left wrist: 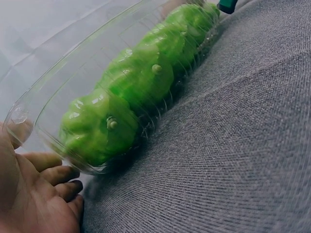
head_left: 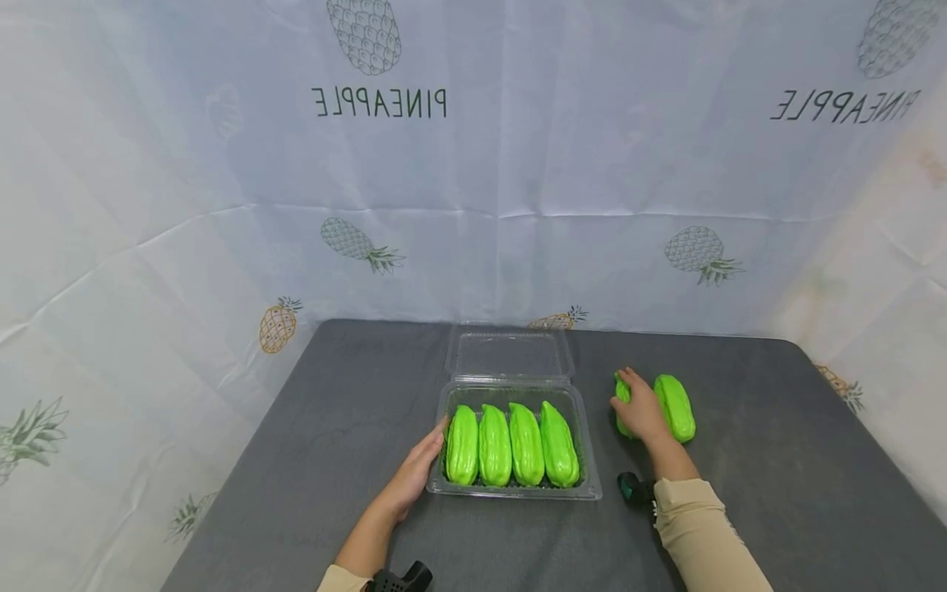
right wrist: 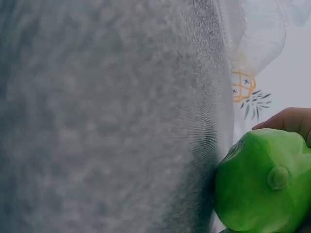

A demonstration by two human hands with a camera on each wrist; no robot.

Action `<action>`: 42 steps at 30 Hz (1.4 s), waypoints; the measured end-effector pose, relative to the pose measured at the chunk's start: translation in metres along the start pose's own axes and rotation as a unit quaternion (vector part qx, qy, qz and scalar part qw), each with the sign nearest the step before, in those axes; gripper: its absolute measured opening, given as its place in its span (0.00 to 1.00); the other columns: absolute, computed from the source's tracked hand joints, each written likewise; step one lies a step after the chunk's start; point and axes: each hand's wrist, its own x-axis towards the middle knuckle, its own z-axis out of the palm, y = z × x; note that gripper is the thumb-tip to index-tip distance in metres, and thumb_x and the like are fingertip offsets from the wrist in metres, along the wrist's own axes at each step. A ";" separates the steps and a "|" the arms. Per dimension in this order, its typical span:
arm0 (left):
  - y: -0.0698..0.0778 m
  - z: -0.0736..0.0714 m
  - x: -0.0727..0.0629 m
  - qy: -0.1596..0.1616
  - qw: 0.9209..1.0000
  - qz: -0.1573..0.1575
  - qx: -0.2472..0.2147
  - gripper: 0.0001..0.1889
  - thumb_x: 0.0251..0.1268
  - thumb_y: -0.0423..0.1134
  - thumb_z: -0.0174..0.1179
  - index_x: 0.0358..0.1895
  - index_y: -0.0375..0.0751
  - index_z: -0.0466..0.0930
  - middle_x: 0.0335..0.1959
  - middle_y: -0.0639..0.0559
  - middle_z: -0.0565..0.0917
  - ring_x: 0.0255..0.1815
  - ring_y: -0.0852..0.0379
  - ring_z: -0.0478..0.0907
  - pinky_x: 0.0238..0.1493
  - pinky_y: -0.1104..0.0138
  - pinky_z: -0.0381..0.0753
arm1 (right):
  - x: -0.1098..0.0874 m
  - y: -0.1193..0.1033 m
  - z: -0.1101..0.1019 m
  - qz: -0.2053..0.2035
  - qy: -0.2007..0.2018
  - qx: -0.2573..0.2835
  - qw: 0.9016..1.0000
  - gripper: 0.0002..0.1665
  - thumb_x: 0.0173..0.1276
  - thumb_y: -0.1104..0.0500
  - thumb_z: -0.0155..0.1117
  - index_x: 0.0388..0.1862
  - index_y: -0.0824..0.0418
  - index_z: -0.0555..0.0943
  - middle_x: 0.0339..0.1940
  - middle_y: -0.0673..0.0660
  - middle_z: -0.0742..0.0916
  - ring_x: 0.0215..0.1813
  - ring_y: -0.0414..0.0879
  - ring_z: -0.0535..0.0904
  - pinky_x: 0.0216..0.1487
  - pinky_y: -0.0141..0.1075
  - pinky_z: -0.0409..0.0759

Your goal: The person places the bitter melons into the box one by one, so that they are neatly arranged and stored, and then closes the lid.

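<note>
A clear plastic box (head_left: 515,492) stands on the table with several long, ribbed green gourds (head_left: 494,444) side by side in it. My left hand (head_left: 416,473) touches the box's left wall, fingers extended; in the left wrist view that hand (left wrist: 41,194) lies beside the box's end. Right of the box, my right hand (head_left: 642,409) grips another green gourd (head_left: 622,393), partly hidden under the fingers. The right wrist view shows this gourd (right wrist: 262,182) close up, with a stubby stem end. A further green gourd (head_left: 675,409) lies just right of that hand.
The box's clear lid (head_left: 510,353) is folded back on the far side. A dark grey cloth covers the table (head_left: 333,427). Behind it hangs a pale curtain (head_left: 473,164) with pineapple prints. Dark wrist devices (head_left: 399,577) are on both arms.
</note>
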 end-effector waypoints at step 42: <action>-0.002 0.000 0.000 -0.006 1.000 0.007 -0.008 0.34 0.75 0.56 0.33 0.74 0.36 0.45 0.76 0.41 0.47 0.76 0.42 0.38 0.74 0.45 0.38 | -0.044 -0.071 -0.044 0.013 -0.017 0.125 0.992 0.35 0.72 0.59 0.49 0.74 0.63 0.51 0.73 0.68 0.61 0.53 0.58 0.77 0.42 0.40 0.75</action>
